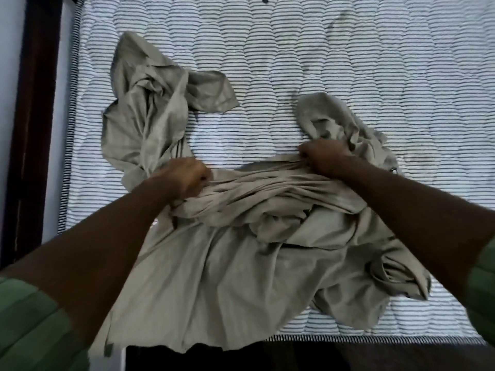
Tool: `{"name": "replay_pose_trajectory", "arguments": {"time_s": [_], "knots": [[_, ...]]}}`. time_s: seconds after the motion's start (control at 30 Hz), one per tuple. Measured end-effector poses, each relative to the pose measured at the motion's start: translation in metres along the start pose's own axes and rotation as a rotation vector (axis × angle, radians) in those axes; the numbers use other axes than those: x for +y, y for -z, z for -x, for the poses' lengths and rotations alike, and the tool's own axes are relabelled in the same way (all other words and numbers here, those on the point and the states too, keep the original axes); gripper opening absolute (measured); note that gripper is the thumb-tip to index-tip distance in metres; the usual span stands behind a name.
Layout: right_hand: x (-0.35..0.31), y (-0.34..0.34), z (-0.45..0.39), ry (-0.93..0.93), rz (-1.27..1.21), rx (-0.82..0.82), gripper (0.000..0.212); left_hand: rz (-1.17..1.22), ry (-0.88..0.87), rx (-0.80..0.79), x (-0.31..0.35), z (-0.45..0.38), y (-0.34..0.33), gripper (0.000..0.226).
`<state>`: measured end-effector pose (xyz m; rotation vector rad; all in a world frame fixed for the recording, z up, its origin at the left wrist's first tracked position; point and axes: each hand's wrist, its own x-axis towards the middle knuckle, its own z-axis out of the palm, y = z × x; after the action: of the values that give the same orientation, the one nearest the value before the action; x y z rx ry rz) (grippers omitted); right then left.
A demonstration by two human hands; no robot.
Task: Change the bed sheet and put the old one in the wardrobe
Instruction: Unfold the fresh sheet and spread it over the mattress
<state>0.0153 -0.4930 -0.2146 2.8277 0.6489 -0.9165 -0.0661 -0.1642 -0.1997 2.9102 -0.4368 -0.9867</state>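
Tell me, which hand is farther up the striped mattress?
The right hand, gripping the crumpled grey-beige bed sheet, reaches farther up; the left hand grips the sheet lower down.

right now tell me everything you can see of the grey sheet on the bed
The grey sheet is plain greyish-beige cloth, thin-looking, crumpled and bunched in loose folds on the striped mattress. Its near edge hangs over the mattress's front edge. The left hand and right hand each grip a gathered ridge stretched between them.
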Motion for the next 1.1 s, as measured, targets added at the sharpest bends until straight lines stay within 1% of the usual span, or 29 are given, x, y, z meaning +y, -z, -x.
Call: {"name": "replay_pose_trajectory", "arguments": {"time_s": [0.1, 0.23, 0.27, 0.3, 0.33, 0.37, 0.4, 0.43, 0.47, 0.5, 0.53, 0.57, 0.6, 0.63, 0.67, 0.7, 0.73, 0.77, 0.8, 0.83, 0.87, 0.9, 0.93, 0.97, 1.0, 1.03, 1.07, 1.1], "knots": [[0.046, 0.004, 0.011, -0.211, 0.028, 0.07, 0.028, -0.014, 0.121, -0.072, -0.031, 0.015, 0.002, 0.024], [0.104, 0.007, 0.029, -0.483, 0.063, 0.015, 0.03, -0.058, 0.278, -0.083, -0.072, 0.028, 0.013, 0.039], [0.11, 0.006, 0.03, -0.526, 0.055, 0.028, 0.032, -0.083, 0.283, -0.091, -0.075, 0.027, 0.017, 0.037], [0.107, 0.007, 0.028, -0.521, 0.042, 0.081, 0.033, -0.118, 0.277, -0.094, -0.073, 0.025, 0.02, 0.034], [0.098, 0.008, 0.025, -0.465, 0.022, 0.146, 0.032, -0.161, 0.257, -0.072, -0.068, 0.021, 0.023, 0.032], [0.085, 0.008, 0.02, -0.349, -0.028, 0.219, 0.035, -0.184, 0.239, -0.039, -0.058, 0.014, 0.026, 0.03], [0.067, 0.009, 0.016, -0.199, -0.082, 0.236, 0.04, -0.193, 0.196, 0.025, -0.044, 0.004, 0.028, 0.029], [0.048, 0.011, 0.013, -0.044, -0.157, 0.209, 0.046, -0.166, 0.153, 0.095, -0.03, -0.005, 0.03, 0.029], [0.029, 0.014, 0.009, 0.083, -0.247, 0.147, 0.051, -0.111, 0.107, 0.134, -0.021, -0.017, 0.027, 0.029], [0.01, 0.02, 0.009, 0.136, -0.315, 0.064, 0.058, -0.001, 0.072, 0.154, -0.008, -0.023, 0.029, 0.028], [-0.003, 0.023, 0.007, 0.167, -0.36, -0.011, 0.066, 0.18, 0.064, 0.124, -0.003, -0.033, 0.024, 0.025], [-0.014, 0.024, 0.006, 0.178, -0.412, -0.076, 0.074, 0.366, 0.079, 0.083, 0.002, -0.04, 0.021, 0.022], [-0.021, 0.022, 0.004, 0.193, -0.44, -0.108, 0.081, 0.537, 0.12, 0.076, 0.006, -0.045, 0.02, 0.026], [-0.024, 0.02, 0.004, 0.17, -0.454, -0.155, 0.072, 0.687, 0.176, 0.075, 0.007, -0.05, 0.015, 0.035], [-0.025, 0.014, 0.001, 0.139, -0.44, -0.19, 0.056, 0.787, 0.242, 0.038, 0.004, -0.053, 0.01, 0.043], [-0.023, 0.013, 0.002, 0.105, -0.442, -0.234, 0.044, 0.843, 0.332, -0.049, 0.008, -0.051, 0.011, 0.045], [-0.02, 0.01, 0.003, 0.14, -0.375, -0.229, 0.041, 0.863, 0.392, -0.188, 0.011, -0.05, 0.009, 0.045], [-0.017, 0.008, 0.007, 0.173, -0.398, -0.226, 0.043, 0.827, 0.394, -0.334, 0.012, -0.048, 0.01, 0.054], [-0.015, 0.005, 0.014, 0.148, -0.558, -0.29, 0.047, 0.681, 0.327, -0.466, 0.012, -0.046, 0.01, 0.071], [-0.01, 0.001, 0.019, 0.096, -0.644, -0.317, 0.05, 0.528, 0.249, -0.563, 0.017, -0.041, 0.014, 0.085], [0.0, -0.006, 0.021, 0.076, -0.69, -0.327, 0.057, 0.383, 0.202, -0.62, 0.014, -0.042, 0.009, 0.089], [0.006, -0.009, 0.024, 0.046, -0.751, -0.377, 0.062, 0.271, 0.188, -0.65, 0.018, -0.036, 0.014, 0.078], [0.01, -0.013, 0.027, 0.043, -0.793, -0.408, 0.066, 0.171, 0.151, -0.634, 0.019, -0.033, 0.015, 0.058], [0.011, -0.014, 0.031, 0.017, -0.827, -0.441, 0.075, 0.104, 0.095, -0.584, 0.016, -0.031, 0.013, 0.042], [0.015, -0.016, 0.032, -0.031, -0.882, -0.485, 0.085, 0.052, 0.03, -0.524, 0.008, -0.031, 0.009, 0.034], [0.018, -0.015, 0.032, -0.013, -0.914, -0.506, 0.089, -0.025, -0.009, -0.486, -0.001, -0.029, 0.008, 0.03], [0.021, -0.015, 0.033, -0.045, -0.908, -0.512, 0.08, -0.087, 0.0, -0.465, -0.013, -0.026, 0.004, 0.028], [0.023, -0.015, 0.035, -0.065, -0.882, -0.499, 0.066, -0.098, 0.033, -0.454, -0.026, -0.023, 0.0, 0.029]]}}
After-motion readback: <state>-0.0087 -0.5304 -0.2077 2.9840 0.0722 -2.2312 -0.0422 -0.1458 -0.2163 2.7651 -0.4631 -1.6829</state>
